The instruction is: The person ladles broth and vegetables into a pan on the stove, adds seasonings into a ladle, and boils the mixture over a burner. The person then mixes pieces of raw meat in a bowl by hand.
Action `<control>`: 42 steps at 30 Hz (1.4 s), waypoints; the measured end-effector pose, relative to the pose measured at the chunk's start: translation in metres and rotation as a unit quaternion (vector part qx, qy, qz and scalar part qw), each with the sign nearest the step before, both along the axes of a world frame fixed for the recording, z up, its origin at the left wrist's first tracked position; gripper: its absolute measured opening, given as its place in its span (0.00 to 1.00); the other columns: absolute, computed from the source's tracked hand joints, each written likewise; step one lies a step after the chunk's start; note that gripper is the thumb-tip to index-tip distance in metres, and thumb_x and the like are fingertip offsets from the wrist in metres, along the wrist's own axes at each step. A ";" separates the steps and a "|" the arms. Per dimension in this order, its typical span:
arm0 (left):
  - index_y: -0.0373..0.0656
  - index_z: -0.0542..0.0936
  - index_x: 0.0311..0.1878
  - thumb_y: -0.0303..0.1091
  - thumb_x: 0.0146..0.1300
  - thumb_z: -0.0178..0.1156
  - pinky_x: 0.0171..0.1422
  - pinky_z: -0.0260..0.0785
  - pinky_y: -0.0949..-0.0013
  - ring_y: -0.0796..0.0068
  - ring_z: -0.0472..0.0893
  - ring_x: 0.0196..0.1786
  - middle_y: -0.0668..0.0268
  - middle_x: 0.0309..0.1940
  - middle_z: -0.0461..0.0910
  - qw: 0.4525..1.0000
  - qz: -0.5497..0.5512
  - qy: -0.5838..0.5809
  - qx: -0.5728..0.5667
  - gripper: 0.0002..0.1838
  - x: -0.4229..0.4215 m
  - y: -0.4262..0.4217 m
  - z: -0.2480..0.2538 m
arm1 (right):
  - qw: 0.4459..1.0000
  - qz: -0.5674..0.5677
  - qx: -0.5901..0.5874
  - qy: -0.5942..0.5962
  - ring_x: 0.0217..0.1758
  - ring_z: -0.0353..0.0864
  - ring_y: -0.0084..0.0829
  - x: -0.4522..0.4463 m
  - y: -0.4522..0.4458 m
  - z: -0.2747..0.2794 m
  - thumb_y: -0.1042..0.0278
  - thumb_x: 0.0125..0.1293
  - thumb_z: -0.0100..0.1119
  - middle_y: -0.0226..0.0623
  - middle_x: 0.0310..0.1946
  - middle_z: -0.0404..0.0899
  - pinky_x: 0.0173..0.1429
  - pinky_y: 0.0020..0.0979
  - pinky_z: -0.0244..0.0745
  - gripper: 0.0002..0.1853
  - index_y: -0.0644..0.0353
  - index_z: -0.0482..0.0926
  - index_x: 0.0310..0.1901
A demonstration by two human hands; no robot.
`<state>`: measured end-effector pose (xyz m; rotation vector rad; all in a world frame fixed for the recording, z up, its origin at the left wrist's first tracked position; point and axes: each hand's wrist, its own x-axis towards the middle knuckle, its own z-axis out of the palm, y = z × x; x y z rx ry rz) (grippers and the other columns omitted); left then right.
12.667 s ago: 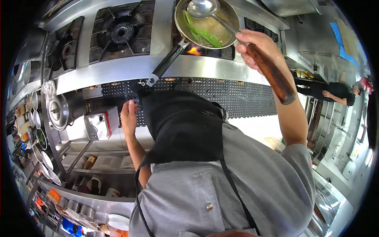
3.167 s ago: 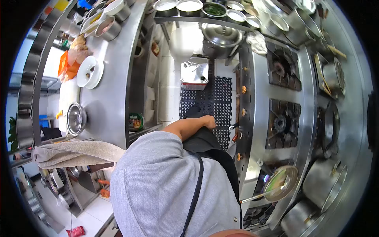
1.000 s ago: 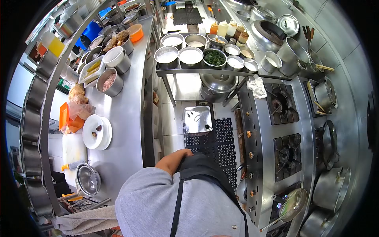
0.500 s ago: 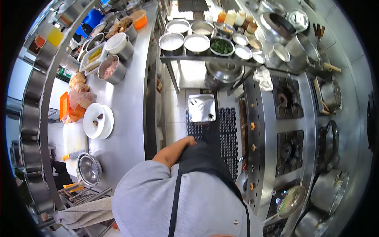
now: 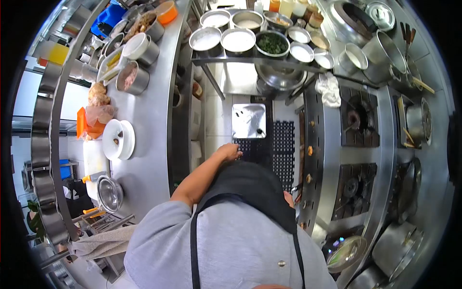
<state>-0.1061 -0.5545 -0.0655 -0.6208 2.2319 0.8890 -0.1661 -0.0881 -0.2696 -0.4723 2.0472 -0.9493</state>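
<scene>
My left hand (image 5: 230, 152) is in front of my black apron (image 5: 245, 183), its fingers curled in. What lies inside those fingers, if anything, is hidden. Just beyond it, low down, is a square metal tray (image 5: 249, 120) with a few dark bits on it; a gap shows between hand and tray. Only a small part of my right hand (image 5: 288, 198) shows past the apron's right edge, close to the stove front (image 5: 313, 159). My body hides its fingers.
On the left, a steel counter (image 5: 149, 115) bears stacked white plates (image 5: 126, 140), a metal bowl (image 5: 109, 194) and a pot of pinkish meat (image 5: 132, 78). Ahead, a metal stand holds several pots, one with chopped greens (image 5: 272, 44). Burners (image 5: 358, 118) line the right; black matting (image 5: 283, 149) covers the floor.
My left hand has moved forward, away from my body, and its forearm shows more. Part of my right hand has come into view beside the apron. The view has shifted slightly.
</scene>
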 end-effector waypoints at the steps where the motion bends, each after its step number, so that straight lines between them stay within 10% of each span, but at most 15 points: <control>1: 0.41 0.72 0.57 0.50 0.61 0.54 0.56 0.67 0.53 0.48 0.75 0.52 0.48 0.47 0.77 0.999 0.018 0.041 -0.030 0.26 -0.002 -0.007 -0.009 | 1.000 -0.004 -0.008 0.000 0.39 0.81 0.33 -0.018 -0.012 -0.006 0.63 0.64 0.53 0.42 0.37 0.82 0.45 0.30 0.74 0.15 0.62 0.77 0.47; 7: 0.38 0.73 0.55 0.46 0.62 0.55 0.52 0.69 0.58 0.51 0.78 0.47 0.47 0.43 0.78 0.975 0.122 0.187 -0.018 0.24 -0.040 -0.074 0.070 | 0.958 -0.166 0.096 -0.214 0.26 0.78 0.23 -0.101 -0.126 0.126 0.65 0.66 0.50 0.33 0.27 0.78 0.30 0.23 0.72 0.10 0.60 0.78 0.42; 16: 0.34 0.78 0.47 0.39 0.63 0.55 0.43 0.70 0.73 0.79 0.77 0.35 0.65 0.31 0.81 0.846 0.321 0.418 -0.075 0.17 -0.087 -0.319 0.213 | 0.969 -0.157 0.077 -0.176 0.22 0.76 0.24 -0.187 -0.270 0.138 0.67 0.66 0.47 0.33 0.23 0.77 0.23 0.26 0.72 0.10 0.59 0.75 0.44; 19: 0.33 0.78 0.43 0.38 0.62 0.56 0.39 0.71 0.73 0.75 0.79 0.32 0.59 0.27 0.80 0.771 0.356 0.523 -0.069 0.16 -0.125 -0.426 0.211 | 0.962 -0.162 0.137 -0.172 0.20 0.74 0.23 -0.181 -0.333 0.130 0.67 0.66 0.46 0.33 0.22 0.74 0.19 0.24 0.68 0.10 0.58 0.73 0.46; 22: 0.35 0.77 0.43 0.39 0.65 0.53 0.38 0.70 0.76 0.79 0.78 0.32 0.65 0.30 0.80 0.715 0.438 0.543 0.043 0.15 -0.157 -0.507 0.206 | 0.944 0.249 0.069 0.204 0.28 0.80 0.28 -0.178 -0.333 0.066 0.65 0.65 0.49 0.37 0.26 0.78 0.26 0.27 0.75 0.13 0.59 0.74 0.49; 26: 0.36 0.77 0.41 0.38 0.65 0.55 0.36 0.69 0.76 0.78 0.79 0.30 0.66 0.28 0.79 0.661 0.493 0.562 0.061 0.13 -0.191 -0.607 0.189 | 0.946 0.243 0.142 0.163 0.31 0.82 0.28 -0.207 -0.378 0.082 0.66 0.64 0.52 0.38 0.29 0.79 0.30 0.27 0.75 0.14 0.60 0.76 0.49; 28: 0.36 0.77 0.41 0.38 0.64 0.55 0.35 0.69 0.75 0.78 0.79 0.30 0.65 0.27 0.79 0.642 0.503 0.575 0.059 0.13 -0.209 -0.651 0.196 | 0.959 -0.115 0.097 -0.239 0.30 0.81 0.24 -0.230 -0.409 0.099 0.67 0.63 0.54 0.37 0.30 0.79 0.29 0.25 0.74 0.13 0.61 0.77 0.47; 31: 0.35 0.73 0.47 0.38 0.65 0.53 0.32 0.72 0.73 0.70 0.80 0.28 0.57 0.31 0.79 0.564 0.567 0.580 0.152 0.15 -0.228 -0.720 0.210 | 0.993 -0.028 0.104 -0.046 0.27 0.80 0.22 -0.231 -0.456 0.153 0.68 0.61 0.56 0.36 0.27 0.80 0.28 0.24 0.73 0.12 0.61 0.78 0.45; 33: 0.33 0.65 0.54 0.37 0.65 0.51 0.28 0.74 0.69 0.60 0.81 0.29 0.49 0.37 0.77 0.394 0.688 0.510 0.333 0.20 -0.238 -0.769 0.214 | 0.988 0.021 0.150 0.008 0.28 0.80 0.25 -0.234 -0.496 0.189 0.65 0.61 0.56 0.37 0.25 0.80 0.32 0.28 0.75 0.13 0.60 0.78 0.46; 36: 0.32 0.60 0.58 0.36 0.66 0.48 0.25 0.74 0.63 0.52 0.82 0.30 0.44 0.41 0.75 0.369 0.748 0.481 0.269 0.22 -0.249 -0.818 0.206 | 0.970 0.104 0.166 0.145 0.32 0.81 0.29 -0.231 -0.502 0.177 0.61 0.61 0.56 0.41 0.27 0.80 0.39 0.32 0.75 0.15 0.57 0.78 0.48; 42: 0.32 0.67 0.53 0.28 0.62 0.47 0.20 0.75 0.61 0.53 0.82 0.28 0.45 0.39 0.77 0.366 0.813 0.411 0.189 0.16 -0.256 -0.862 0.186 | 0.971 0.087 0.221 0.038 0.40 0.82 0.33 -0.235 -0.509 0.184 0.54 0.59 0.58 0.43 0.34 0.82 0.45 0.31 0.73 0.19 0.56 0.78 0.49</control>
